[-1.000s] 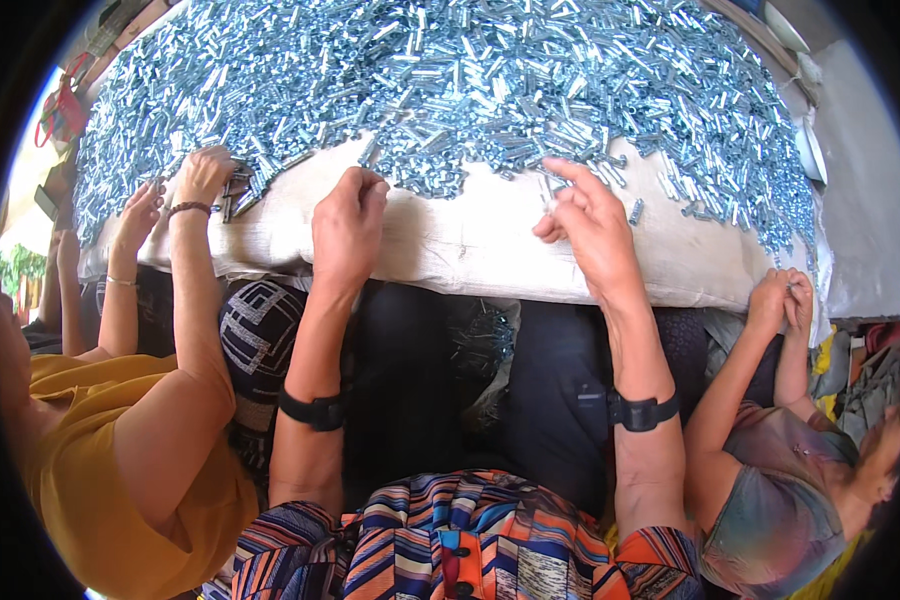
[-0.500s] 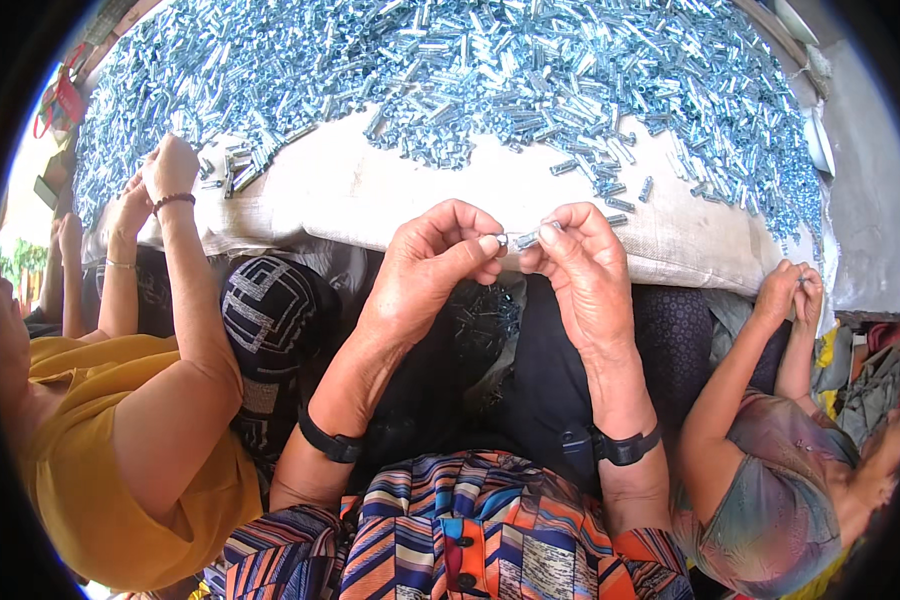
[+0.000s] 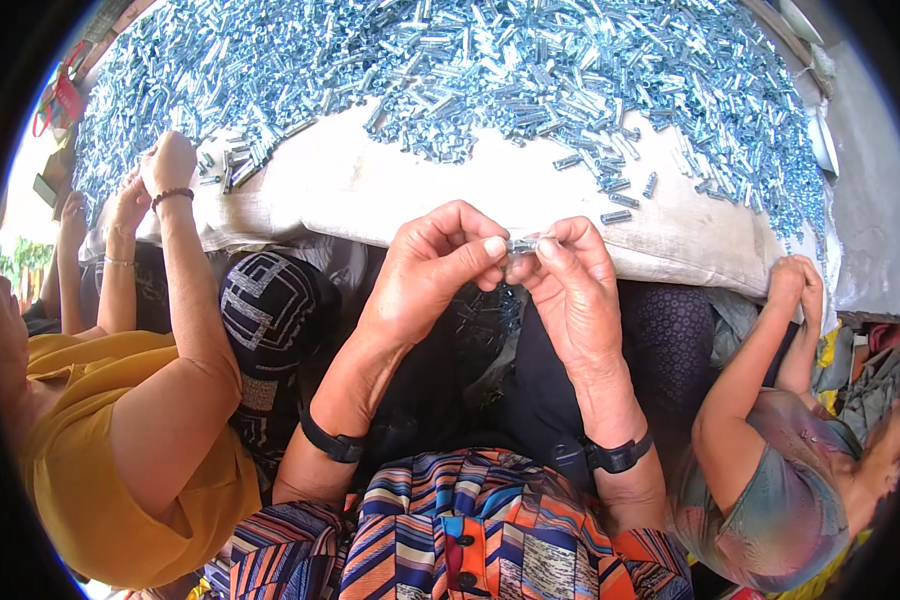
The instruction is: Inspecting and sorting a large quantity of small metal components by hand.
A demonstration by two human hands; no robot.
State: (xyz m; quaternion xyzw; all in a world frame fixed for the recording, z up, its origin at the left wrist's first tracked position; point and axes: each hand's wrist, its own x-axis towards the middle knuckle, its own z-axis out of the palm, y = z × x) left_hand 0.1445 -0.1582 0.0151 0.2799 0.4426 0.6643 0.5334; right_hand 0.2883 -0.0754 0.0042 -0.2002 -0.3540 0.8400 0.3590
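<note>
Over the near edge of the cloth-covered table, my left hand (image 3: 432,265) and my right hand (image 3: 580,295) meet fingertip to fingertip. Between their thumbs and index fingers is a small shiny metal sleeve (image 3: 522,246), lying crosswise. My right hand grips the sleeve. At its left end, my left fingers are pinched round a smaller metal piece, mostly hidden by the fingertips. Beyond my hands a wide heap of bluish metal sleeves and small parts (image 3: 450,90) covers the table. A few loose sleeves (image 3: 616,217) lie on the pale cloth (image 3: 340,190).
A person in a mustard top (image 3: 160,440) works close on my left, with further hands beyond. Another person in a patterned top (image 3: 770,480) sits close on my right, hands at the table edge. Dark metal pieces (image 3: 480,325) lie low between my knees.
My right hand has moved left and slightly down, bringing the sleeve up to the small piece in my left fingers. The gap between them has closed. My left hand has hardly moved.
</note>
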